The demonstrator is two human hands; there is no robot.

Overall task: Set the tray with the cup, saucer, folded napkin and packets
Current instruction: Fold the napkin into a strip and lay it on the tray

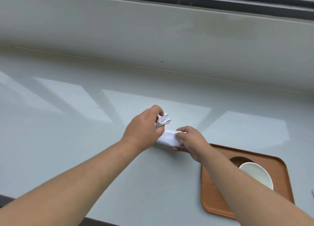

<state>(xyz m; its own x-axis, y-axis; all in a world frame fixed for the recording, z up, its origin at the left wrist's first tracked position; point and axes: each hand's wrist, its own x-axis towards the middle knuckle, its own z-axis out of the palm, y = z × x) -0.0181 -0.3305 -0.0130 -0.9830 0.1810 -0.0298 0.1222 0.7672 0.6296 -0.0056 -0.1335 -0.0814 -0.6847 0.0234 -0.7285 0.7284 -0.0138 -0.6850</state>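
Observation:
A white folded napkin (167, 137) lies on the pale counter between my hands. My left hand (144, 129) pinches its upturned far end, whose folds fan out. My right hand (188, 140) grips the napkin's near right end. To the right, an orange-brown tray (212, 191) sits on the counter. On it a white cup (256, 174) rests on a dark brown saucer (237, 159), both partly hidden by my right forearm. No packets are clearly visible.
The pale counter (85, 132) runs back to a low wall under a window frame (237, 1). Its front edge passes at the lower left. A small white object (312, 192) peeks in at the right border.

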